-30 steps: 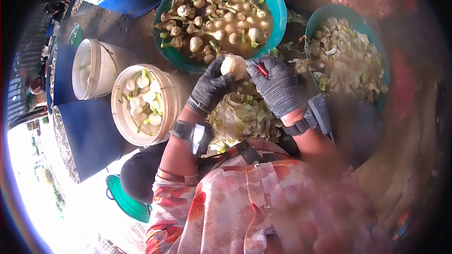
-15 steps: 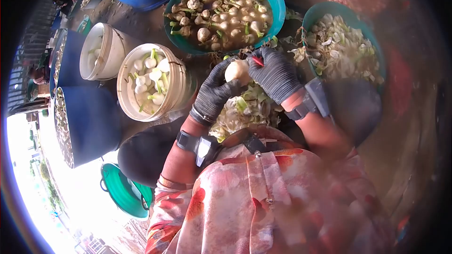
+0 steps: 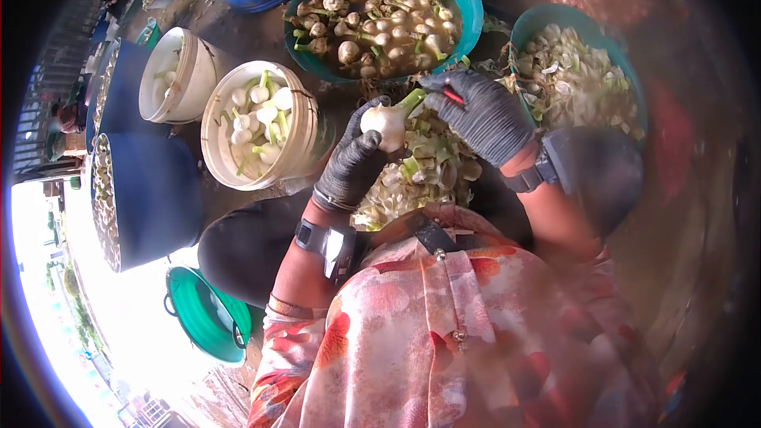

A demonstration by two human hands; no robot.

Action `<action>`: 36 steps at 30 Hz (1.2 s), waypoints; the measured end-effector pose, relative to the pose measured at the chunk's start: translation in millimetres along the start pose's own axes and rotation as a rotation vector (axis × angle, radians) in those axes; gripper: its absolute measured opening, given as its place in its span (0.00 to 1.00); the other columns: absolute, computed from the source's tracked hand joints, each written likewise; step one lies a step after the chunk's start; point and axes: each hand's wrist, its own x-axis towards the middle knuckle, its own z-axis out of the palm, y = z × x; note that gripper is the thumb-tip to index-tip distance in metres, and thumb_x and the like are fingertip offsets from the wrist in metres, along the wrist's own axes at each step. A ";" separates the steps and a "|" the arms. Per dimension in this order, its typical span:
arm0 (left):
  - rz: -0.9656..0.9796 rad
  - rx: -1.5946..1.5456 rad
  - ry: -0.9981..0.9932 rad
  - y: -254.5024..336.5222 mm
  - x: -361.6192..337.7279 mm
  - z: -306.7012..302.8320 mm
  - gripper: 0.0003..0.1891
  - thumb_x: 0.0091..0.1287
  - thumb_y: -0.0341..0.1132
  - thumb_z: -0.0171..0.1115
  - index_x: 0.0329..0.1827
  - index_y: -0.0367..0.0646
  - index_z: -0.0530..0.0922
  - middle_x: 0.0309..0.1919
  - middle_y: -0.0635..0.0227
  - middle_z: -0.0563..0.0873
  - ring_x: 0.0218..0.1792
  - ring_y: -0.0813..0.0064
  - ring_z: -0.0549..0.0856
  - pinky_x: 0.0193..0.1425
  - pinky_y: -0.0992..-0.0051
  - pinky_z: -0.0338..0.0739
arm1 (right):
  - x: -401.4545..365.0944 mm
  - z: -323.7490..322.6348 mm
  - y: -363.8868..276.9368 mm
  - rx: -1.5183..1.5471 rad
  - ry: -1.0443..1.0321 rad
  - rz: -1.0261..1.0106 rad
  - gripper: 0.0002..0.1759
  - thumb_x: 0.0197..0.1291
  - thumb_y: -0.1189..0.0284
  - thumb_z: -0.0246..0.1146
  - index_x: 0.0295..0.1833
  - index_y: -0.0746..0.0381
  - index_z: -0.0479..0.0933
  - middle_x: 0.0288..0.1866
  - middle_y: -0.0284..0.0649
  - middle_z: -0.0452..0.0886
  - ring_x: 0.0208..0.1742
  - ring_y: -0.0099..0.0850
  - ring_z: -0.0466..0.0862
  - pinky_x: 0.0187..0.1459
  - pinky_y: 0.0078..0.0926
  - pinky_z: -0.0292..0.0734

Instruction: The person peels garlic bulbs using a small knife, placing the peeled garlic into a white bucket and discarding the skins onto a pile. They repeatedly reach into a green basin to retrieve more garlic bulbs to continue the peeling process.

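My left hand (image 3: pixel 353 162), in a dark ribbed glove, has its fingers and thumb wrapped round a white onion-like bulb (image 3: pixel 384 127) with a short green stem. The stem points up and right toward my right hand (image 3: pixel 483 115), gloved the same way. That hand is closed on a small tool with a red handle (image 3: pixel 453 95), most of it hidden by the fingers. Its fingertips are right at the stem's end. Below both hands lies a heap of pale and green peelings (image 3: pixel 424 170).
A teal basin (image 3: pixel 476 12) of unpeeled bulbs in muddy water stands ahead. White buckets (image 3: pixel 305 131) with peeled bulbs are at left, beside blue barrels (image 3: pixel 154 202). A green tub (image 3: pixel 642 83) of peelings stands right, a green basket (image 3: pixel 198 317) lower left.
The bulb in my left hand has turned, so its green stem now shows, and moved slightly left and down. My right hand has moved right, away from the bulb's body. The view has shifted slightly.
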 end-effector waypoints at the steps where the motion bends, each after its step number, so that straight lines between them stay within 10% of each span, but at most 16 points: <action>1: -0.003 0.108 -0.002 -0.5 0.4 0.8 0.40 0.61 0.47 0.71 0.73 0.45 0.61 0.63 0.61 0.71 0.60 0.65 0.75 0.61 0.58 0.77 | -2.5 4.2 -4.4 -0.002 -0.037 -0.111 0.14 0.62 0.60 0.65 0.45 0.59 0.82 0.41 0.46 0.85 0.41 0.45 0.85 0.43 0.40 0.80; 16: -0.149 0.355 -0.006 -10.5 5.0 -5.7 0.46 0.53 0.49 0.77 0.71 0.44 0.61 0.53 0.64 0.77 0.50 0.71 0.79 0.51 0.69 0.80 | -12.2 10.0 -11.8 -0.300 -0.304 -0.146 0.14 0.58 0.60 0.66 0.43 0.57 0.80 0.37 0.43 0.84 0.38 0.46 0.85 0.40 0.42 0.80; 22: -0.077 0.588 -0.123 -2.5 8.7 -2.7 0.45 0.57 0.43 0.75 0.74 0.41 0.57 0.63 0.62 0.73 0.64 0.70 0.72 0.70 0.70 0.66 | -0.2 18.9 -7.1 -0.218 -0.360 0.136 0.13 0.60 0.60 0.65 0.42 0.59 0.81 0.37 0.45 0.85 0.40 0.46 0.85 0.43 0.41 0.80; 36: -0.136 0.654 -0.058 6.5 8.8 -9.2 0.39 0.62 0.38 0.72 0.73 0.42 0.60 0.59 0.60 0.77 0.61 0.72 0.76 0.64 0.72 0.72 | -2.5 38.9 16.4 -0.118 -0.523 0.007 0.17 0.59 0.59 0.67 0.38 0.63 0.80 0.33 0.50 0.83 0.37 0.49 0.83 0.41 0.41 0.78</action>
